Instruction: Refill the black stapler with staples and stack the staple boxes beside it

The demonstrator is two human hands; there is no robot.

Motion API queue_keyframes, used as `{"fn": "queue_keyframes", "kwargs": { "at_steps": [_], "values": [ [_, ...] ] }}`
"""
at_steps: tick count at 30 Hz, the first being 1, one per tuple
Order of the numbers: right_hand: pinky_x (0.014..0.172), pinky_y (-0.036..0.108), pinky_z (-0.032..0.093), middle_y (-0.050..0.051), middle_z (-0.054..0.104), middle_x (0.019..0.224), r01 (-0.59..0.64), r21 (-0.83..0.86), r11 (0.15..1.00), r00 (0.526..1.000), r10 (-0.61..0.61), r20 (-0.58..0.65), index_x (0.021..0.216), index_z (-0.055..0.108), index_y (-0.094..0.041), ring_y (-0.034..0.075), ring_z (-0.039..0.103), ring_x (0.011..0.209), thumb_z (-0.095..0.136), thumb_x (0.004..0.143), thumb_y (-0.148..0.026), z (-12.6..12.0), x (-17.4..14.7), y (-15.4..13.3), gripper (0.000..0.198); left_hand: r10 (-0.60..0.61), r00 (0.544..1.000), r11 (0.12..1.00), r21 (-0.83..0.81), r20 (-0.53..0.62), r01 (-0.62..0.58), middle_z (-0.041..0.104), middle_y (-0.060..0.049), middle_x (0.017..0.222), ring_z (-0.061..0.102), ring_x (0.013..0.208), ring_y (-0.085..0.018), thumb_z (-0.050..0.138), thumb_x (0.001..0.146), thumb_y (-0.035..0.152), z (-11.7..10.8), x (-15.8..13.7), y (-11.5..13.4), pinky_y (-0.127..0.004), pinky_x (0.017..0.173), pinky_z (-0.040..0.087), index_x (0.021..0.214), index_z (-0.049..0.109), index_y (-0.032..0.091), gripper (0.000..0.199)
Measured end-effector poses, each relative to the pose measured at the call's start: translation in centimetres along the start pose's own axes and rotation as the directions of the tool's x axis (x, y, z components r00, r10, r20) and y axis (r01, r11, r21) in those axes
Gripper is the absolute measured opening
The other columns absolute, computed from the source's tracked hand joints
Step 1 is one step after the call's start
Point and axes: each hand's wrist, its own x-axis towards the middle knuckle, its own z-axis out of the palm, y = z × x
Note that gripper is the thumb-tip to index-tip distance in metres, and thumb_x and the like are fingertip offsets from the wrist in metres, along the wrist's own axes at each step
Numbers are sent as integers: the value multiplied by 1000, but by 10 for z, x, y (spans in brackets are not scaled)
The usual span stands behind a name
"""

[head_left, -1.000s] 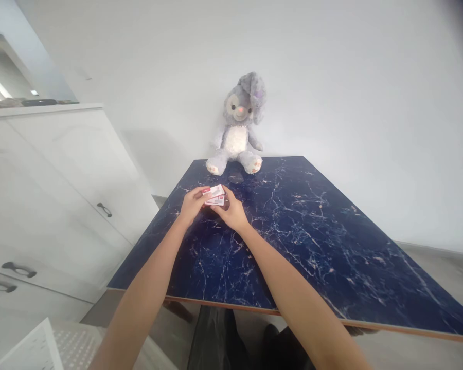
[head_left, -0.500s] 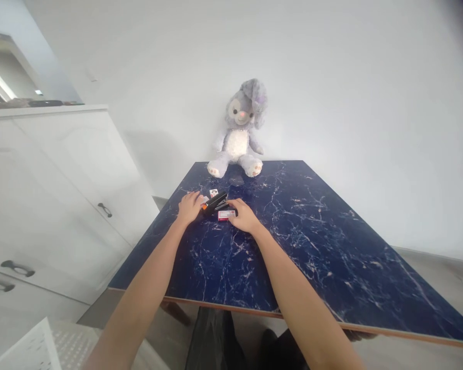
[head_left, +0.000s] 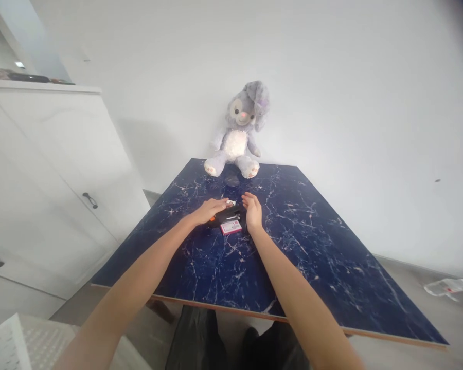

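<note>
A black stapler (head_left: 230, 215) with an orange part at its left end lies on the dark blue table. Directly in front of it sits a small red and white box (head_left: 230, 227). Behind the stapler, a small white printed piece (head_left: 230, 203) shows beside my fingertips. My left hand (head_left: 211, 208) reaches along the stapler's far left side, fingers stretched out; whether it touches the white piece I cannot tell. My right hand (head_left: 252, 211) stands on edge just right of the stapler and box, palm turned toward them, fingers extended and holding nothing.
A grey plush rabbit (head_left: 237, 133) sits at the table's far edge against the wall. White cabinets (head_left: 54, 169) stand to the left. On the floor at the right lies a clear plastic item (head_left: 449, 287). A white perforated container (head_left: 7, 344) is at lower left.
My right hand has let go of the red and white box and moved to its right. My left hand has slid right, behind the stapler. The view has shifted slightly.
</note>
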Motion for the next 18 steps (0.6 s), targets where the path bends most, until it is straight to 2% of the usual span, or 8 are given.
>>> {"fn": "queue_keyframes", "kwargs": {
  "at_steps": [2, 3, 6, 8, 10, 13, 15, 18],
  "values": [
    [90, 38, 55, 13, 71, 116, -150, 152, 977, 987, 138, 88, 121, 62, -15, 23, 69, 103, 33, 95, -42, -17, -10, -12, 47, 95, 995, 995, 35, 44, -96, 67, 0, 132, 58, 125, -29, 56, 91, 43, 18, -7, 10, -43, 113, 36, 112, 76, 33, 31],
    [93, 39, 54, 12, 71, 115, -177, 180, 968, 975, 147, 169, 116, 65, -16, 24, 68, 105, 35, 96, -44, -29, -16, -18, 46, 129, 991, 990, 54, 25, -130, 67, 0, 131, 58, 124, -29, 54, 93, 42, 25, -11, 14, -43, 113, 36, 115, 76, 34, 32],
    [103, 41, 47, 6, 70, 119, -100, 98, 990, 908, 51, 416, 116, 67, -23, 23, 64, 113, 49, 93, -45, -71, -31, -32, 36, 124, 985, 985, 137, -119, -107, 71, -3, 125, 57, 124, -29, 52, 94, 46, 28, -20, 17, -45, 113, 36, 113, 76, 32, 33],
    [100, 39, 49, 4, 69, 121, -85, 51, 995, 851, 46, 524, 121, 64, -26, 23, 64, 111, 62, 87, -42, -92, -37, -36, 38, 81, 989, 976, 213, -125, -53, 69, -5, 127, 55, 126, -30, 48, 96, 49, 21, -27, 17, -47, 114, 34, 115, 76, 29, 39],
    [93, 37, 52, 4, 70, 115, -43, -35, 998, 825, 55, 563, 122, 64, -26, 21, 66, 102, 71, 80, -37, -102, -37, -35, 44, 54, 998, 954, 297, -39, -40, 65, -5, 134, 51, 130, -30, 41, 98, 53, 13, -32, 19, -46, 115, 32, 124, 71, 28, 46],
    [82, 34, 53, 0, 70, 94, 43, -138, 990, 834, 41, 551, 113, 67, -25, 18, 66, 82, 72, 78, -34, -100, -33, -32, 36, 33, 996, 912, 404, 80, -63, 62, -4, 139, 48, 132, -28, 35, 100, 55, 10, -32, 23, -43, 114, 33, 133, 64, 27, 52],
    [81, 33, 52, -1, 69, 87, 90, -138, 986, 839, 0, 545, 104, 67, -25, 17, 65, 79, 69, 81, -34, -96, -31, -30, 25, 38, 996, 885, 460, 78, -69, 63, -5, 137, 49, 131, -28, 30, 101, 53, 14, -29, 23, -43, 114, 33, 133, 64, 25, 54],
    [82, 31, 51, -1, 68, 89, 142, -125, 982, 850, -57, 523, 98, 65, -24, 16, 64, 82, 67, 83, -30, -94, -31, -29, 16, 64, 997, 857, 510, 52, -81, 65, -5, 133, 52, 128, -27, 25, 103, 50, 20, -24, 20, -42, 113, 34, 128, 67, 24, 55]
  ]
}}
